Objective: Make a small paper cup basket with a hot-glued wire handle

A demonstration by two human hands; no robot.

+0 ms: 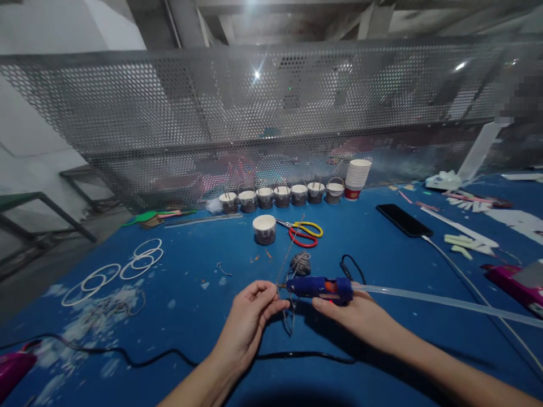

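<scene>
My right hand is wrapped round a blue hot glue gun, with a long clear glue stick coming out of its back end. The gun's nozzle points left, at the fingertips of my left hand. Those fingers pinch a thin grey-brown cord; one length rises from them and a loop hangs below. Behind the gun lies a ball of grey yarn. A white cup with a dark wrapped side stands beyond it, beside scissors with red and yellow handles.
Several small wrapped cups line the back, next to stacked paper cups. White rings and dried glue scraps lie left. A phone with its cable is at right. A black cord crosses the front of the blue table.
</scene>
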